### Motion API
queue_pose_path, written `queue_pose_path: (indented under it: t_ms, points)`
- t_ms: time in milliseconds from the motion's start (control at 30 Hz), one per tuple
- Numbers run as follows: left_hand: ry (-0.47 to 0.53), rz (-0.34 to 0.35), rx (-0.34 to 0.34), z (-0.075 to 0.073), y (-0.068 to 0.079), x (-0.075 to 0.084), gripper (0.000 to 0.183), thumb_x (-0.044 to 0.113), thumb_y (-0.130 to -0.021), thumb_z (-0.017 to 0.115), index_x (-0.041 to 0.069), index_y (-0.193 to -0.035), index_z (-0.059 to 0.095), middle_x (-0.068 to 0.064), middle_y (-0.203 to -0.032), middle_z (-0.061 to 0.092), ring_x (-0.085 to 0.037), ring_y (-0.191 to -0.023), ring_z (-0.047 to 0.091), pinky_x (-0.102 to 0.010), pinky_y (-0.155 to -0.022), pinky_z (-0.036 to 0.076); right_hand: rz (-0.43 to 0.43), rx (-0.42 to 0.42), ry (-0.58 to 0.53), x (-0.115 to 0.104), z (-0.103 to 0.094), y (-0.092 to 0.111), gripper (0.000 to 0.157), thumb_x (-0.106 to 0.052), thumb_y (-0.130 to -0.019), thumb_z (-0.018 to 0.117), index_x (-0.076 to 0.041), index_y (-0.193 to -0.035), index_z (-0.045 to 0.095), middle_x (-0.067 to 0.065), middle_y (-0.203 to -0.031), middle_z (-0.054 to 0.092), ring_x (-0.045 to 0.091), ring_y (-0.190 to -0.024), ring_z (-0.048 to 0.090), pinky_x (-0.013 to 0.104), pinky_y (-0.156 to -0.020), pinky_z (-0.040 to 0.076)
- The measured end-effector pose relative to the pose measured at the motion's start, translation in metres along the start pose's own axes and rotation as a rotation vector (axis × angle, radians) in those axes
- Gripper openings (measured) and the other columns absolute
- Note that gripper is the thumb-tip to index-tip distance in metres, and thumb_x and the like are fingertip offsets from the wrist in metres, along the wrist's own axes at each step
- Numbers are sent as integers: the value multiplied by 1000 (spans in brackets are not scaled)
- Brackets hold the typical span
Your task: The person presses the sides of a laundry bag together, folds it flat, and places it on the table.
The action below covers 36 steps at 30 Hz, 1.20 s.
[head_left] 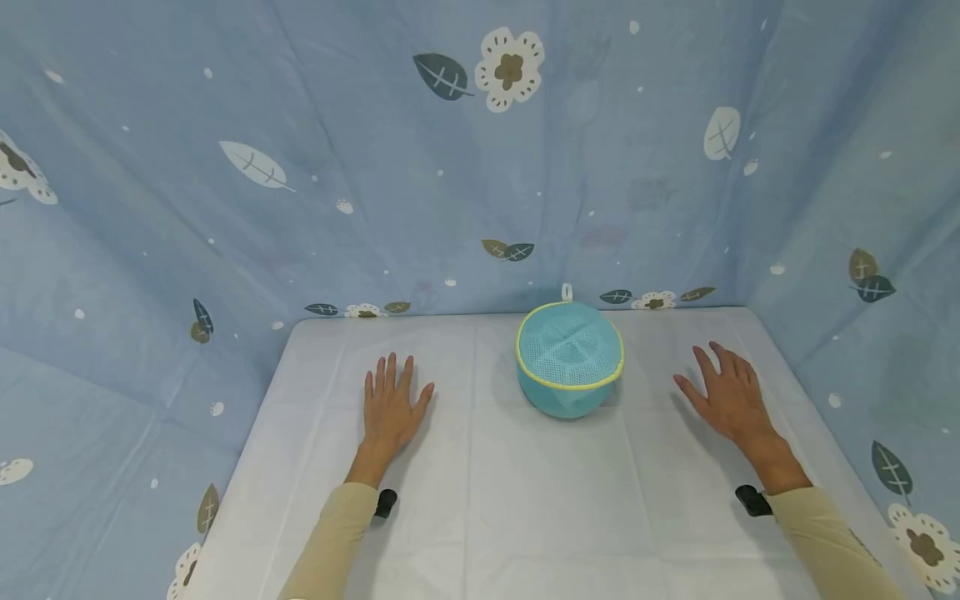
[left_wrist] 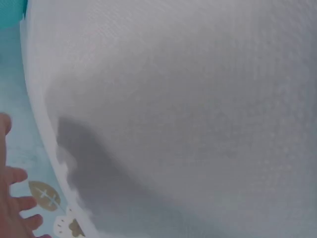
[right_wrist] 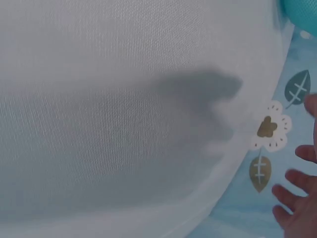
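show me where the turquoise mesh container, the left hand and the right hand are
turquoise mesh container (head_left: 562, 402): head view, on its front wall below the yellow rim
left hand (head_left: 391, 412): head view, on the back of the hand
right hand (head_left: 732, 405): head view, on the back of the hand

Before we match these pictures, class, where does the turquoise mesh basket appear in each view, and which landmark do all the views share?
Head: the turquoise mesh basket is whole, right of centre, near the far edge of the white tabletop.
Left wrist: only a part of it shows, cut off in the top left corner.
Right wrist: only a part of it shows, cut off in the top right corner.
Shared landmark: the white tabletop's edge against the blue printed cloth.
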State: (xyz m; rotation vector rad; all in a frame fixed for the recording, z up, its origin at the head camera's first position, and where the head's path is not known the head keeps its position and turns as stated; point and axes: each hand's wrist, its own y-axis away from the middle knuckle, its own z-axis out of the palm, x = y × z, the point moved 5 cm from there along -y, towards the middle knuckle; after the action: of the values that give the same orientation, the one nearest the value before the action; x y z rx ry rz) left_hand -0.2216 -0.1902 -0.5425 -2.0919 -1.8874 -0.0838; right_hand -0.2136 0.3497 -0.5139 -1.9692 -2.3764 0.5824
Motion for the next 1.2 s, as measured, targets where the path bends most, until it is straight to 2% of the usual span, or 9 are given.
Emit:
queue_pose_path:
  t_ms: [100, 200, 333, 500, 867, 1000, 1200]
  points:
    - [22, 35, 116, -6, -2, 3, 61, 45, -97, 48, 3, -141, 41, -26, -143, 36, -42, -132, 30, -54, -109, 22, -50, 108, -22, -5, -5, -3, 50, -25, -90, 63, 8, -125, 50, 31, -126, 46, 48, -116, 40, 62, -99, 28]
    - [36, 81, 246, -13, -2, 8, 53, 37, -95, 54, -2, -130, 52, -27, -127, 50, -44, -116, 47, -54, -97, 39, -96, 200, -40, -10, -9, -5, 40, -15, -85, 68, 9, -115, 57, 29, -115, 54, 46, -107, 49, 61, -91, 37]
    - [66, 102, 322, -18, -3, 12, 47, 34, -94, 57, -4, -121, 58, -25, -115, 58, -42, -104, 55, -52, -84, 48, -134, 263, -59, -15, -13, -6, 32, -10, -83, 69, 9, -108, 61, 28, -106, 59, 45, -98, 54, 59, -84, 42]
    - [95, 111, 368, -22, -4, 19, 42, 32, -94, 57, -4, -115, 62, -24, -108, 61, -41, -97, 58, -51, -76, 51, -108, 260, -87, -20, -15, -9, 28, -10, -85, 67, 8, -106, 62, 26, -105, 60, 43, -96, 55, 57, -83, 42]
    - [179, 128, 403, -26, -13, 39, 38, 29, -94, 57, -4, -113, 64, -22, -105, 63, -37, -93, 60, -47, -75, 52, -101, 292, -136, -35, -23, -16, 26, -9, -85, 68, 6, -106, 63, 25, -104, 61, 42, -94, 56, 55, -80, 45]
    - [207, 137, 427, -25, -16, 47, 36, 28, -94, 58, -4, -111, 65, -21, -103, 64, -36, -89, 60, -45, -73, 52, -78, 265, -148, -42, -23, -19, 27, -11, -87, 66, 6, -107, 63, 25, -106, 60, 42, -97, 56, 56, -81, 45]
    - [249, 152, 422, -25, -20, 59, 35, 26, -94, 57, -4, -111, 64, -20, -103, 64, -34, -88, 60, -44, -74, 52, -32, 224, -190, -49, -21, -21, 27, -14, -90, 63, 4, -111, 62, 24, -109, 59, 40, -99, 54, 56, -80, 46]
